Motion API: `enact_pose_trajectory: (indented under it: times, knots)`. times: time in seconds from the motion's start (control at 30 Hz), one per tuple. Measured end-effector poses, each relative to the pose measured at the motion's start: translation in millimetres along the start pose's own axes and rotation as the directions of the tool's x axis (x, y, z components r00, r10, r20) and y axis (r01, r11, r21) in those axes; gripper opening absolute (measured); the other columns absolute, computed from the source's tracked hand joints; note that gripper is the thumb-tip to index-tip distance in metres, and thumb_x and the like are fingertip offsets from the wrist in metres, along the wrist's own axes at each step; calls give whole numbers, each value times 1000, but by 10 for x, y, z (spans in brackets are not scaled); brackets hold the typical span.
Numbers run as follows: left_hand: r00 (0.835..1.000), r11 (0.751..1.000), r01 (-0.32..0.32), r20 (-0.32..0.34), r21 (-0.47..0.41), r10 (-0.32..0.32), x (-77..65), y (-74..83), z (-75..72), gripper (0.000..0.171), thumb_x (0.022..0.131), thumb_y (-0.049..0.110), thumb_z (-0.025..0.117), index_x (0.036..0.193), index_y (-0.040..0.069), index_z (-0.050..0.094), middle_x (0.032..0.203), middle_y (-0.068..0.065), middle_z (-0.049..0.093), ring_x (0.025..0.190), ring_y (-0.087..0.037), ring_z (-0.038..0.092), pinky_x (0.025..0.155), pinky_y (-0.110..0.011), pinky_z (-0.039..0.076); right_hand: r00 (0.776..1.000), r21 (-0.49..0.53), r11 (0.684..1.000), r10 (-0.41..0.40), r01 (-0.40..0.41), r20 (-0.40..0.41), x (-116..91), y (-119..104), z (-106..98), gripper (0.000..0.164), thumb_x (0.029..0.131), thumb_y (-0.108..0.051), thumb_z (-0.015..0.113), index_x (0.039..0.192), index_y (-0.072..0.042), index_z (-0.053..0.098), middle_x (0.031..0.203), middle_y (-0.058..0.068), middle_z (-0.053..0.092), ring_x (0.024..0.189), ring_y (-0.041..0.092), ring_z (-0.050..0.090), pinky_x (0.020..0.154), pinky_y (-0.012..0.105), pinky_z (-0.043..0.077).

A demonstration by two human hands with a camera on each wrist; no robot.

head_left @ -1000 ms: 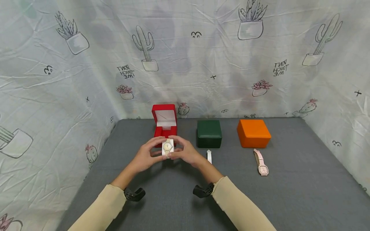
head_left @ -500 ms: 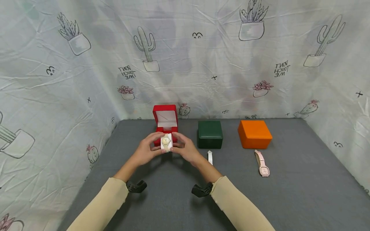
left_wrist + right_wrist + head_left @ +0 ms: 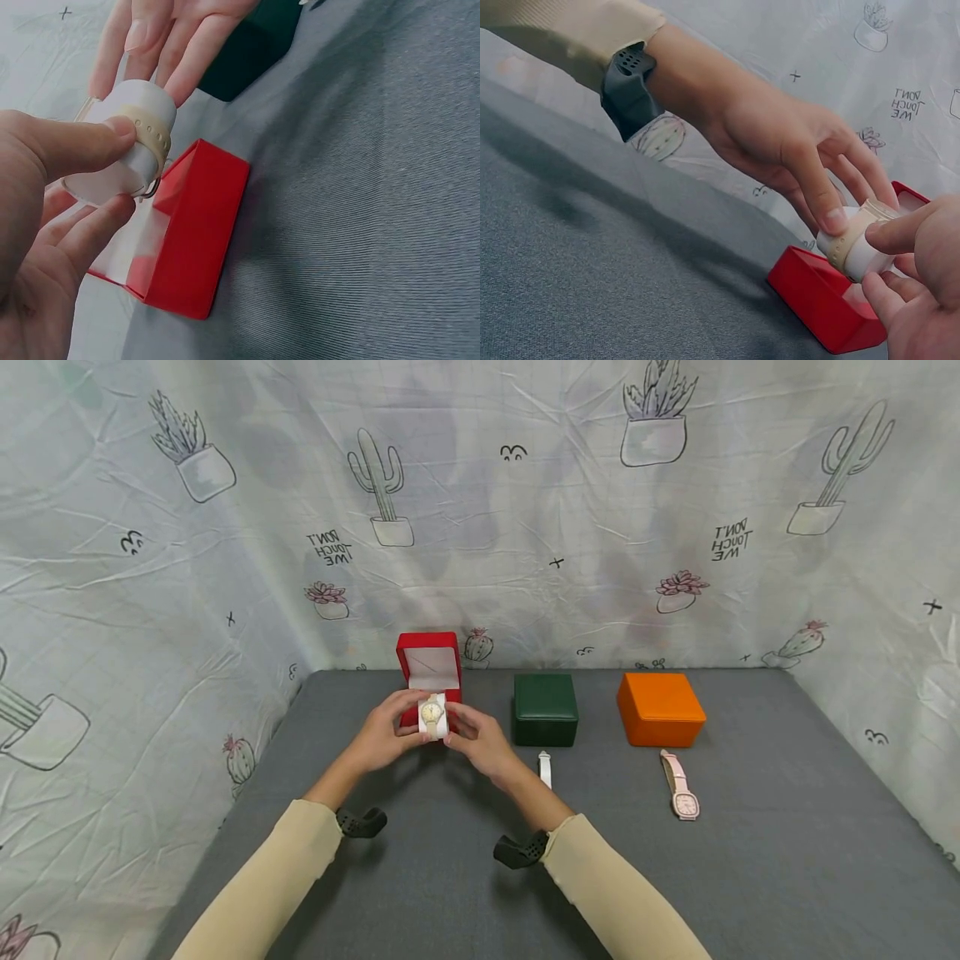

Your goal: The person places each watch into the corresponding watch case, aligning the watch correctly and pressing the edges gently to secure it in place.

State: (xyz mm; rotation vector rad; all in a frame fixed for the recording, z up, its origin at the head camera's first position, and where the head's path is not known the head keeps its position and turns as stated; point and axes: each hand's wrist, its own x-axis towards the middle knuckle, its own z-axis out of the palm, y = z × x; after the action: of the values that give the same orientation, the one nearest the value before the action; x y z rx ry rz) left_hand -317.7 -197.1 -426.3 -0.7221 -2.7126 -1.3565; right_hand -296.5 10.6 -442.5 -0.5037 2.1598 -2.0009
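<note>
In the head view a cream watch (image 3: 432, 712) is wrapped round a white cushion (image 3: 442, 729), its face toward me. My left hand (image 3: 381, 735) grips the cushion from the left; its thumb lies on the strap (image 3: 151, 133) in the left wrist view. From the other side my right hand (image 3: 483, 747) holds the cushion, fingers curled at its edge. Behind and below them stands an open red box (image 3: 427, 640), lid raised, pale lining showing. The cushion hangs over the front of this box (image 3: 202, 232), and the hands hide much of its lower half.
Right of the red box stand a closed green box (image 3: 544, 708) and a closed orange box (image 3: 660, 708). A white watch strap (image 3: 544, 768) lies before the green one, partly behind my right forearm. A pink watch (image 3: 680, 789) lies before the orange one. Patterned cloth (image 3: 480, 527) hangs behind the grey table.
Both hands have carried the cushion with the cream watch forward, closer over the red box. The boxes and the other watches have stayed in place.
</note>
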Motion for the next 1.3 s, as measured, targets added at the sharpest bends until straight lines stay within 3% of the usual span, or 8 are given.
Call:
enact_pose_trajectory:
  times: [0.23, 0.6, 0.93, 1.13, 1.3]
  knots:
    - [999, 998, 30, 11, 61, -31, 96, -41, -11, 64, 82, 9, 76, 140, 15, 49, 145, -11, 42, 127, -31, 48, 93, -48, 53, 1000, 28, 1000, 0, 1, -7, 69, -3, 13, 54, 93, 3, 57, 144, -4, 43, 151, 15, 41, 141, 28, 39, 108, 43, 40]
    - [999, 993, -8, 49, 116, 3, 207, -115, -44, 63, 85, 3, 71, 142, 10, 45, 145, -16, 41, 127, -35, 47, 93, -50, 53, 1000, 48, 999, 22, -22, 6, 239, 89, 18, 54, 94, 2, 55, 146, -4, 41, 153, 12, 39, 142, 25, 37, 110, 41, 39]
    - [995, 986, -1, 97, 164, -15, 268, -167, -37, 61, 85, 5, 71, 141, 8, 46, 143, -18, 43, 126, -35, 46, 93, -50, 53, 998, 59, 996, 60, -60, 11, 299, 196, 3, 54, 94, 1, 57, 145, -5, 43, 152, 12, 40, 141, 24, 38, 109, 39, 39]
    - [994, 979, 40, 90, 198, -59, 308, -192, -58, 62, 86, 7, 71, 143, 10, 45, 144, -18, 42, 125, -35, 46, 95, -51, 52, 994, 48, 999, -10, 16, -113, 290, 257, -2, 49, 92, 4, 59, 139, 1, 48, 145, 20, 48, 134, 30, 48, 103, 41, 47]
    - [990, 976, 61, 113, 208, -85, 349, -178, -100, 62, 87, 8, 70, 144, 10, 44, 146, -18, 40, 126, -35, 45, 96, -51, 51, 978, 0, 1000, -22, 23, -206, 289, 288, -27, 50, 88, 1, 66, 136, 1, 51, 142, 18, 51, 133, 32, 49, 104, 41, 46]
